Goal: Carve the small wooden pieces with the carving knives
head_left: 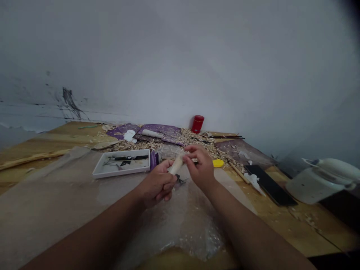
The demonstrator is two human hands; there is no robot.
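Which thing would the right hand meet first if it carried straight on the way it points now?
The pale cylindrical wooden piece, right at the right hand's fingertips. Beyond it, probably the heap of pale wood shavings, though depth is hard to judge.

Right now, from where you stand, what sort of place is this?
Probably a woodcarving workbench: wood shavings litter the wooden tabletop, a white tray holds dark tools, and a pale piece of wood is held up.

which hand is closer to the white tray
Left. The left hand is just off the front right corner of the white tray, not touching it; the right hand is farther to its right.
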